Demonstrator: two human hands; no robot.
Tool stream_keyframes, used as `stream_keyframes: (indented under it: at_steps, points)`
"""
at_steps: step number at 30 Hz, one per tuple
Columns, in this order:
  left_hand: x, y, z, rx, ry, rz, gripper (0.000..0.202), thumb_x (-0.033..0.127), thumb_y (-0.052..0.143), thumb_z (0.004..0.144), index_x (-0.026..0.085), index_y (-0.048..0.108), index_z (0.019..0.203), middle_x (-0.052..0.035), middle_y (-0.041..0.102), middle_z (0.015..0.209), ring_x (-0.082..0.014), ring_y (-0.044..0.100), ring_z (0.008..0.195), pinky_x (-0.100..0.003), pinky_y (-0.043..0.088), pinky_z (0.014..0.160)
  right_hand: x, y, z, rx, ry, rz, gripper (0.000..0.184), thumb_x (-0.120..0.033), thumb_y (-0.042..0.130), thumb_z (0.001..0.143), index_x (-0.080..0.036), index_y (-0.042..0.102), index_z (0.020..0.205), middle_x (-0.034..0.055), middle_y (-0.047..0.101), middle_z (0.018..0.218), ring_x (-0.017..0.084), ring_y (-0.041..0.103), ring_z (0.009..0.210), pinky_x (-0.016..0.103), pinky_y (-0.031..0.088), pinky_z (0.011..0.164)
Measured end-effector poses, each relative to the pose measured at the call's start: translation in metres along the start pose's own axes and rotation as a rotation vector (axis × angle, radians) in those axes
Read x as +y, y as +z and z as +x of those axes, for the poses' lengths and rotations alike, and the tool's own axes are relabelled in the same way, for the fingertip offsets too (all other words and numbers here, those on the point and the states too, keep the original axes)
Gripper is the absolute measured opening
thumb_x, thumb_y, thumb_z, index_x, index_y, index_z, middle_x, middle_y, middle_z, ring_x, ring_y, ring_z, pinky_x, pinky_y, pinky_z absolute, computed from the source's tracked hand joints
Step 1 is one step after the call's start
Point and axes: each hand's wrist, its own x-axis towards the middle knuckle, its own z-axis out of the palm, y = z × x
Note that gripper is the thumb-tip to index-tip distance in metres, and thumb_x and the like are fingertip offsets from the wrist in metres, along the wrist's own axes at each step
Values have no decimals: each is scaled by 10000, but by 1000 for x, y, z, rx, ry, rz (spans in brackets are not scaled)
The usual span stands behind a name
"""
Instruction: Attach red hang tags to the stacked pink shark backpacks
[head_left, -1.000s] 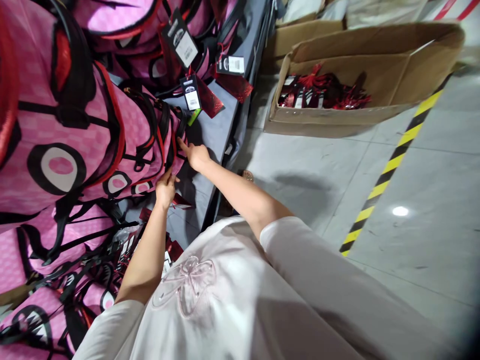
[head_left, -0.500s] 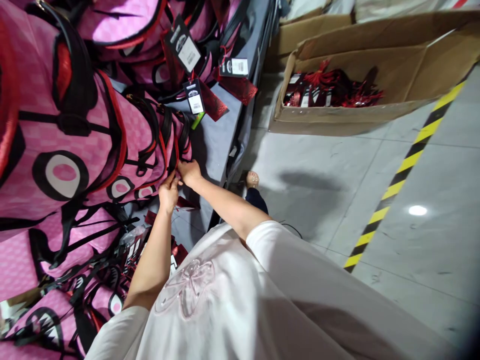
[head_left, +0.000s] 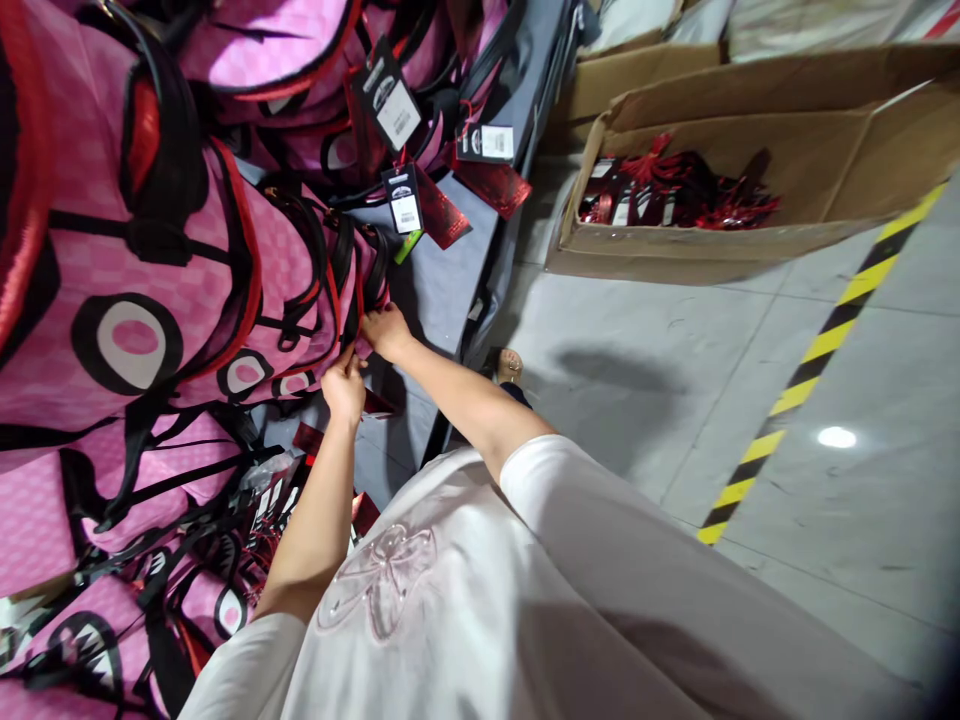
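Note:
A row of pink checked backpacks with red piping, black straps and printed eyes stands on the grey table. At the near end of the row, both hands are on the last backpack. My left hand pinches its lower edge, fingertips closed. Just above and to the right, my right hand closes its fingers on the side of the same backpack, close to the left fingertips. What exactly lies between the fingers is too small to see. Black paper hang tags and red foil tags dangle beside the row.
An opened cardboard box on the floor holds bundles of red and black tags. Yellow-black floor tape runs beyond it. More pink bags and loose tags lie at lower left.
The view has shifted slightly, so box and tags appear a little lower and to the right. Both hands stay on the same backpack, with the right hand slightly higher.

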Motion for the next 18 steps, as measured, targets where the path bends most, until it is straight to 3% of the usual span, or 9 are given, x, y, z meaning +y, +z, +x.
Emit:
stream_keyframes:
  at_steps: [2,5,9,14,18]
  points:
    - [2,5,-2,62,-19,32,372,282,520,924,157,709,1220,-107,770,883,-232,711,833,-350,523,849,2,4,-7,59,71,110,284,-189,423,955,-131,687,1044,123,726,982,238,644,877,366,418,860]
    - [6,11,-4,144,-56,73,325,260,521,915,186,756,1127,-128,771,946,-279,723,921,-390,526,878,1,14,-16,213,230,446,276,-231,417,933,-173,681,991,44,705,877,188,622,788,287,424,723]
    - [11,23,-3,229,-93,84,294,223,525,904,185,779,1048,-132,767,984,-288,718,973,-395,515,920,-1,23,-19,320,298,825,279,-171,439,830,-138,666,988,25,681,868,154,602,776,252,443,721]
    - [11,44,4,317,-115,-42,334,175,440,915,147,743,1053,-103,764,1001,-209,720,934,-330,532,907,-1,21,-17,323,320,897,188,-181,510,764,-154,639,898,33,622,924,150,581,833,262,474,811]
    - [16,60,13,289,-183,-148,332,158,400,931,129,718,1021,-108,751,1021,-176,704,948,-296,530,902,-2,18,-17,279,324,887,139,-191,515,777,-174,615,871,29,587,924,151,572,830,273,483,834]
